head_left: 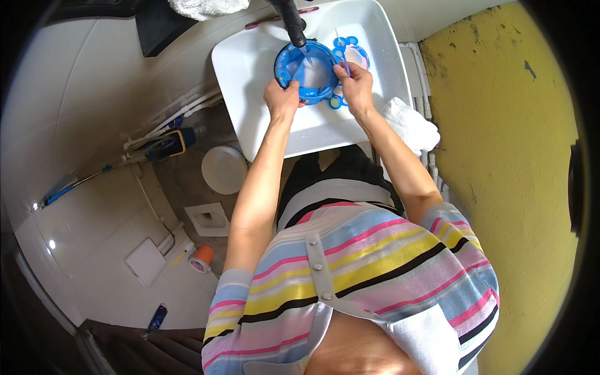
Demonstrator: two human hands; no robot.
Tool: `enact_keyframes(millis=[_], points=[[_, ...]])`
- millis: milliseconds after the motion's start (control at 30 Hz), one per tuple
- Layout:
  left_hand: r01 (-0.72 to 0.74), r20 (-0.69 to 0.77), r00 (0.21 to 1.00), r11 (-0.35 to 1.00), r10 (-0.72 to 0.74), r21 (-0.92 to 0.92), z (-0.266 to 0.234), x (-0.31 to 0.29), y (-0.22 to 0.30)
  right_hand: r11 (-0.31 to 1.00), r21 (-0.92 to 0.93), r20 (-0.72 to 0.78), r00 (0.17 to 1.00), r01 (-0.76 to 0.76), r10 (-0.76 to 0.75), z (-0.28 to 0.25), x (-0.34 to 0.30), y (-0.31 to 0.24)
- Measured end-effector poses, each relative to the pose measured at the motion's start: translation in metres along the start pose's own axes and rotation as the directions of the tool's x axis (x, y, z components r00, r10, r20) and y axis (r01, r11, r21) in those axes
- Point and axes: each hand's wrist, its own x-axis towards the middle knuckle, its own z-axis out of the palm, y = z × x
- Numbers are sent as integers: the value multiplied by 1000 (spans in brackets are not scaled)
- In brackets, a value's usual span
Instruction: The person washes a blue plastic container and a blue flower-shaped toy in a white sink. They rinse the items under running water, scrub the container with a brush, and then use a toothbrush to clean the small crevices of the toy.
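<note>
A round blue tub (315,95) stands in the white sink (250,106) under a black faucet (289,22). Water runs from the spout into whitish, cloudy liquid inside it. My left hand (282,99) grips the tub's near left rim, thumb over the edge. At the right rim, my right hand (356,86) is closed, pinching a thin blue stick (346,57); its kind is unclear. Partly hidden behind that hand lies a blue tray with rounded lobes (339,42) and pinkish-white residue.
White towels lie by the sink's right edge (409,128) and beside the faucet (209,5). A white round lid or bucket (225,170) is on the floor below left. The yellow wall (500,125) rises close on the right. A blue-handled mop (78,182) leans at left.
</note>
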Motion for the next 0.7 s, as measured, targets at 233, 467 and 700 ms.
enact_keyframes(millis=[233,467,700], points=[[20,28,999,984,-26,176,-25,-2,3,999,-17,87,996,-33,34,3,-17,14],[174,60,982,982,-178,66,-20,0,14,973,-149,381,918,178,-109,-22,-43,2],[344,157,930,937,-332,-56,-6,-3,24,918,-307,336,931,250,-141,-21,-53,13]])
